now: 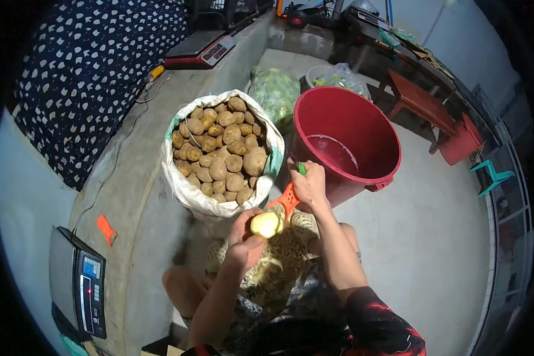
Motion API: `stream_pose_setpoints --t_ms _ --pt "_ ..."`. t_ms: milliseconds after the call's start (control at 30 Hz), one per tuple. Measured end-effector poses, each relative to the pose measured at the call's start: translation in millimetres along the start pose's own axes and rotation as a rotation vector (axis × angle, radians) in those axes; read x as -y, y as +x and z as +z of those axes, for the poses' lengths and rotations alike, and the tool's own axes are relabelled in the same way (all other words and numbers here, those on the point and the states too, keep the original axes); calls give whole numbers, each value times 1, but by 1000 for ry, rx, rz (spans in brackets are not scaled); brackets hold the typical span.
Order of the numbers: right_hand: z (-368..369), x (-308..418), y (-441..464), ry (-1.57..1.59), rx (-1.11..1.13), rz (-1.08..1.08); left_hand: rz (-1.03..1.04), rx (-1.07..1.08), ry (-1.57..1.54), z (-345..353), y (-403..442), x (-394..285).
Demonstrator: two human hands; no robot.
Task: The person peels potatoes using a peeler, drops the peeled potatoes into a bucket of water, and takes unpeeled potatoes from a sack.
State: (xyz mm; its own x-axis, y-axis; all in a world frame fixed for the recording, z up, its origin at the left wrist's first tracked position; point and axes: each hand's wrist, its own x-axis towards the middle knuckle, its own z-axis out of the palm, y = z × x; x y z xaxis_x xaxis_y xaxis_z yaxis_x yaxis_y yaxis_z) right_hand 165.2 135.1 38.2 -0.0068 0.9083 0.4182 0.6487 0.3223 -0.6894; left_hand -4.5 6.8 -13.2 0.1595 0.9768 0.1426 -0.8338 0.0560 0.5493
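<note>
My left hand (245,242) is closed around a peeled, pale yellow potato (265,225). My right hand (309,183) grips an orange peeler (288,200), whose head is close to the potato's upper right side. A small green piece (302,168) shows at the fingers of this hand; what it belongs to is unclear. Just beyond my hands stands a white sack (190,199) with its rim rolled down, full of unpeeled brown potatoes (218,169). Potato peelings (270,264) lie heaped on the floor between my feet.
A large red bucket (377,133) with some liquid in it stands right of the sack. Behind it are bagged green vegetables (274,89). Scales (204,50) (89,291) and an orange object (107,230) lie on the left ledge. A red bench (421,101) and green stool (492,176) are right.
</note>
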Motion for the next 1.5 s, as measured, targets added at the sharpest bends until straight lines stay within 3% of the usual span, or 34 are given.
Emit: stream_pose_setpoints --t_ms 67,133,233,300,400,467,533,633,733,800,867,933,1000,1033,1067,1133,1167,1267,1300,1333,1400,1467,1500 --pt "3 -11 4 214 135 415 -52 77 -57 2 0 -7" --pt "-3 5 3 264 157 386 -9 37 1 10 0 -6" --pt "-15 28 -11 -18 89 -63 33 6 79 8 1 -2" --pt "-10 18 -6 -35 63 -28 42 -3 171 7 0 -4" --pt "-2 -8 4 -62 25 44 -27 24 -53 4 0 -5" --pt "-5 -3 3 160 149 371 9 31 -11 6 1 -3" --pt "-17 16 -1 130 191 305 39 -38 70 12 2 -4" --pt "-27 41 -9 -196 100 -55 53 -34 154 9 0 -1" --pt "-3 -4 -1 -98 20 8 53 -6 167 10 2 -2" --pt "2 -18 7 -87 92 128 -101 64 -157 10 4 -9" --pt "-2 -10 3 187 140 336 -108 21 -126 15 3 -11" --pt "-13 10 0 118 175 274 -61 -2 149 16 2 -10" --pt "-19 20 -8 -85 28 -179 -60 -50 192 19 -3 -11" --pt "-26 32 -6 -155 -19 -246 -61 -27 233 18 -3 -10" --pt "-23 24 -3 -155 -22 -243 -64 0 273 18 -2 -10" --pt "-12 -12 8 -142 61 101 -71 49 125 13 -2 -10" --pt "-7 -24 10 24 76 275 -117 66 38 12 -1 -12" --pt "-25 14 4 54 172 177 -134 32 -51 13 2 -10" --pt "-26 22 0 27 125 28 -112 -17 79 15 2 -11" --pt "-28 29 -5 30 134 39 -104 -69 214 16 0 -11" --pt "-33 40 -8 -169 52 -186 -45 -39 250 15 0 -10" --pt "-18 -2 1 -198 -10 -212 -131 10 95 12 -1 -14" --pt "-11 -22 7 -129 51 4 -178 58 -76 10 0 -18"
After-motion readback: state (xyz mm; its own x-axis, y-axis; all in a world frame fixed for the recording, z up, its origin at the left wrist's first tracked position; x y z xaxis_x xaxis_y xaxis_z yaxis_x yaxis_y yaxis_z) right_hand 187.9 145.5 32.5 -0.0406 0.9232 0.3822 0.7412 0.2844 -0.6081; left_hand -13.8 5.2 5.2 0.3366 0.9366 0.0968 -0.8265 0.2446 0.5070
